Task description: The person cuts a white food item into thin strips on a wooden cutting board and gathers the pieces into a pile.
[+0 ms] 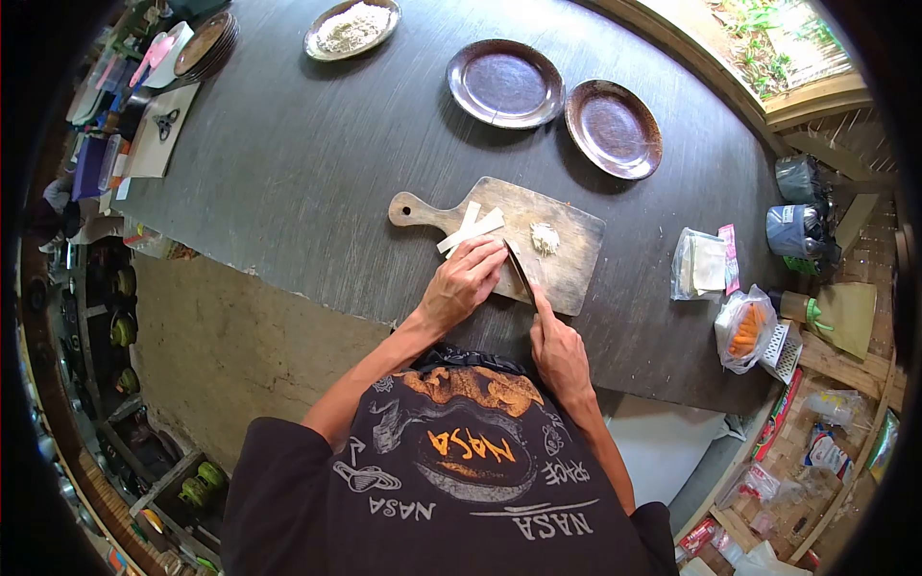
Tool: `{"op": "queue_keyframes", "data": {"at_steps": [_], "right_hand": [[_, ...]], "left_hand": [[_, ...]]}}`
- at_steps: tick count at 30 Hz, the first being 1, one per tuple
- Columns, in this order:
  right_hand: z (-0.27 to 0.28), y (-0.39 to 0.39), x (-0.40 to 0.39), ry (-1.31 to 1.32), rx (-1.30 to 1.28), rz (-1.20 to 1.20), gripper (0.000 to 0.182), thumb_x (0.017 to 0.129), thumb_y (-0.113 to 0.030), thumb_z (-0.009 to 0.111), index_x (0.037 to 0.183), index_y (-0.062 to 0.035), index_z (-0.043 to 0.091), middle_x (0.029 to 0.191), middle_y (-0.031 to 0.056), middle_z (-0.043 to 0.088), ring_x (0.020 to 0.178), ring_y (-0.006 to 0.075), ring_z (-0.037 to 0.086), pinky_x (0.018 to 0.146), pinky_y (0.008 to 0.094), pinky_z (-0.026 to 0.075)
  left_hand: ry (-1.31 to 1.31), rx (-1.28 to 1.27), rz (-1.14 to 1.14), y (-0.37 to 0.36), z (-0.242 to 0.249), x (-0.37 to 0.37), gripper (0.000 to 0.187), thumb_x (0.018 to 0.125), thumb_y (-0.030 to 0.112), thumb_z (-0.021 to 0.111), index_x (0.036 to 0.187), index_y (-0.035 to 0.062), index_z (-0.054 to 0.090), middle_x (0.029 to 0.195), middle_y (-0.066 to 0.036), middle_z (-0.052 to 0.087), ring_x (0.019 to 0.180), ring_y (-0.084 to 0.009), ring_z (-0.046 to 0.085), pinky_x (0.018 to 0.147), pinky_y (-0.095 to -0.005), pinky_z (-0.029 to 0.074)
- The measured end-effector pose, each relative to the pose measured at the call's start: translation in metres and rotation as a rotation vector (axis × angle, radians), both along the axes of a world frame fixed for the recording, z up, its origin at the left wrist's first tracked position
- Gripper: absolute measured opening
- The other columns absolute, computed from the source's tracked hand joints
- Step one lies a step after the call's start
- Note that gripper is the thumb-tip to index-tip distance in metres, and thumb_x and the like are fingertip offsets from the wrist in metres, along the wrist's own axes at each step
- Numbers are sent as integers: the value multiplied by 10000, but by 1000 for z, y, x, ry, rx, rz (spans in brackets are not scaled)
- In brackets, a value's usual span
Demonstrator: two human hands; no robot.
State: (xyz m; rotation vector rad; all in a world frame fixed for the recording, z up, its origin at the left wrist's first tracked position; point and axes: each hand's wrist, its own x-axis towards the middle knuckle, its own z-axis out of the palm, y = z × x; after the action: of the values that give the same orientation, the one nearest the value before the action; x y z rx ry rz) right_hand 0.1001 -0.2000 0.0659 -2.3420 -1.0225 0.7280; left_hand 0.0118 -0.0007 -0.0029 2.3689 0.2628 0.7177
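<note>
A wooden cutting board [574, 228] with a handle lies tilted on the dark table in front of me. My left hand [466, 278] is closed, its fingers bent over the near end of pale flat strips [474, 225] and holding them against the board. In my right hand [560, 357] is a knife [518, 265], its dark blade angled right beside the left fingertips. What lies under the left fingers is mostly hidden. To the right of the blade sits a small heap of finely cut pale pieces [545, 239].
Beyond the board stand two brown plates [504, 84] [615, 130] and a plate heaped with white shreds [353, 29]. At right are a packet of pale sheets [702, 264] and a bag of carrots [747, 331]. Scissors [167, 123] and stacked plates [206, 46] lie far left.
</note>
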Motion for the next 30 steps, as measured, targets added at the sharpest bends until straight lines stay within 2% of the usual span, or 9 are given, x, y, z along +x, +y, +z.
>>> {"op": "queue_keyframes", "data": {"at_steps": [5,7,14,16,22,25,30], "right_hand": [[1,-8,-1,-23,-13,15,616,1028,-70,520,1623,-156,387,847,295,668,764,468,674,727,558,521],[3,-17,-2,-26,-46,38,679,994,-77,554,1636,-182,359,858,238,693,756,448,692,709,566,555],[-4,-11,1,-17,-23,34,672,998,-78,550,1634,-184,365,849,238,692,746,445,694,700,563,551],[-4,-7,0,-8,38,20,593,1043,-88,518,1620,-149,391,837,294,672,740,471,671,717,565,510],[4,-4,3,22,-12,13,574,1045,-96,516,1607,-137,410,815,305,656,738,478,667,709,562,503],[-3,-12,2,4,-3,34,662,1004,-81,549,1634,-170,364,834,261,690,748,456,691,722,569,548],[-2,-8,-1,36,14,16,648,1011,-83,545,1629,-161,368,838,265,691,750,458,690,719,571,547]], "left_hand": [[1,12,-4,0,3,0,314,891,12,729,1202,-30,710,1220,-129,708,1206,-292,643,1043,-387,553],[-7,0,-4,1,2,0,314,891,12,730,1202,-29,712,1219,-130,711,1206,-292,646,1042,-388,555],[5,-16,-3,1,-3,-1,287,900,34,752,1185,-1,742,1225,-114,737,1222,-283,661,1069,-399,541],[-2,-20,-2,1,-2,0,290,900,33,751,1189,0,740,1225,-113,736,1222,-282,661,1069,-398,541],[-3,-38,13,-1,1,0,298,896,28,754,1193,3,737,1223,-112,735,1222,-281,662,1069,-396,541],[-10,-33,0,2,0,0,306,894,21,744,1197,-14,730,1221,-123,730,1220,-287,658,1057,-393,549],[-25,-5,-14,1,0,-1,317,893,18,735,1207,-31,722,1213,-136,730,1218,-291,657,1048,-391,555]]}}
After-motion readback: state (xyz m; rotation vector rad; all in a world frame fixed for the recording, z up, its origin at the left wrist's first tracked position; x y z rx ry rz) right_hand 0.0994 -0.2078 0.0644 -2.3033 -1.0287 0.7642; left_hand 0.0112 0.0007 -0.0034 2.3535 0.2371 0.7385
